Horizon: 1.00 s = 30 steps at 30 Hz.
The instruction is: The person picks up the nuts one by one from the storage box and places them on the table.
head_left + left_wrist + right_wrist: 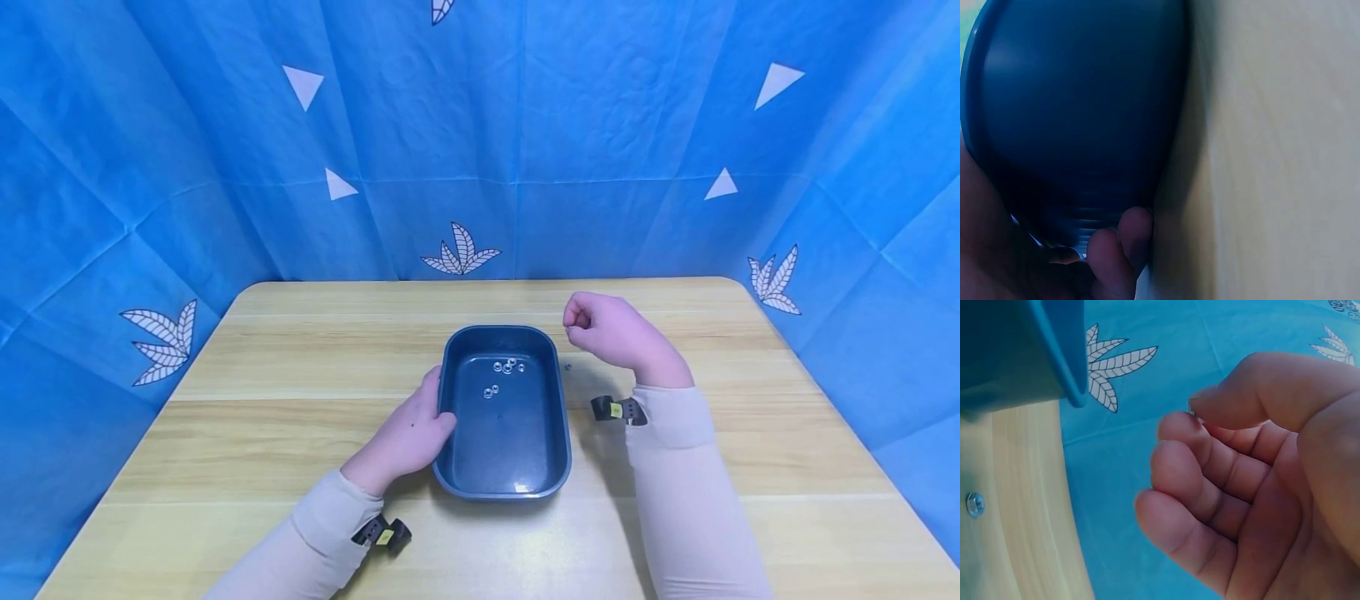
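A dark blue rectangular tray [498,454] sits on the table, with several small metal nuts [507,368] lying loose toward its far end. My left hand [405,433] grips the tray's left side, thumb over the rim; in the left wrist view its fingers [1134,234] press against the outer wall. Beyond the tray's right side, my right hand [622,333] is raised above the table. Between thumb and forefinger it pinches a small metal piece [1192,410], mostly hidden, which looks like a nut. One hex nut [975,504] lies on the tabletop just right of the tray.
The light wooden table [300,350] extends on both sides of the tray. A blue cloth [600,125] with white leaf and triangle prints hangs behind it and at the sides. Each wrist carries a black strapped camera [611,408].
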{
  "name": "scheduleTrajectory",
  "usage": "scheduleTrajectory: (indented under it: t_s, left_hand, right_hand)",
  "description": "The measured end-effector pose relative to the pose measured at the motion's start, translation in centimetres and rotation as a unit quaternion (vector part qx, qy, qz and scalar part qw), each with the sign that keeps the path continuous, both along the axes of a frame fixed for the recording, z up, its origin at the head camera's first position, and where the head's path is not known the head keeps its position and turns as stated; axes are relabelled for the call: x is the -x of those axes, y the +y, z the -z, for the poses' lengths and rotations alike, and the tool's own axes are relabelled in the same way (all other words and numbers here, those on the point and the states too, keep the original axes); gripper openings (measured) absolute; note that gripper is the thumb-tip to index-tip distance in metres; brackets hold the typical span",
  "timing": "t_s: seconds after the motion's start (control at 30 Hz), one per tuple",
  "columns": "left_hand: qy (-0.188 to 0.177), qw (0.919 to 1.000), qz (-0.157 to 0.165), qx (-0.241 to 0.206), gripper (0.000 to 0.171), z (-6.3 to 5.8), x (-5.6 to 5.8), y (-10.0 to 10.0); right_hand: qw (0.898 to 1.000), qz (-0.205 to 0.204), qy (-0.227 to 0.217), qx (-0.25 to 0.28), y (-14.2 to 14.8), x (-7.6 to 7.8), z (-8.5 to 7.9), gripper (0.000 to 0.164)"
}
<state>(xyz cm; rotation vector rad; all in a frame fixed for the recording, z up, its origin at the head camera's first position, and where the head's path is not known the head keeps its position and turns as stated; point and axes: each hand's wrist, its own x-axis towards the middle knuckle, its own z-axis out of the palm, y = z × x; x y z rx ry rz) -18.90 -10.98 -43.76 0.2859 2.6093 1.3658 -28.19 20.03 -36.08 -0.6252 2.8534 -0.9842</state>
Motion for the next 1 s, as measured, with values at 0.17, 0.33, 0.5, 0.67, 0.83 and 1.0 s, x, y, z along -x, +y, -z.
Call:
scheduleTrajectory:
  t_s: [0.17,0.33,0.5,0.67,0.83,1.0]
  left_hand:
    - [-0.001,1.0,0.0,0.001,0.071,0.1,0.1,0.0]
    - [0.0,1.0,0.0,0.003,0.071,0.1,0.1,0.1]
    - [0.003,1.0,0.0,0.007,0.071,0.1,0.0,0.0]
    - [0.007,0.9999,0.002,0.009,0.071,0.1,0.0,0.0]
    - [0.012,0.9999,0.008,0.007,0.072,0.0,0.1,0.0]
    - [0.012,0.9999,0.009,0.007,0.072,0.0,0.0,0.0]
  right_hand:
    - [0.999,0.003,-0.036,-0.001,0.2,0.2,0.4,0.011]
    - [0.997,0.004,-0.071,0.0,0.4,0.3,0.9,0.013]
    - [0.995,0.003,-0.096,0.002,0.5,0.4,1.2,0.009]
    - [0.996,0.001,-0.086,-0.003,0.7,0.6,1.5,0.008]
    - [0.999,-0.005,-0.037,-0.019,1.0,0.7,1.7,0.006]
    - [0.999,-0.006,-0.032,-0.023,1.0,0.8,1.7,0.006]
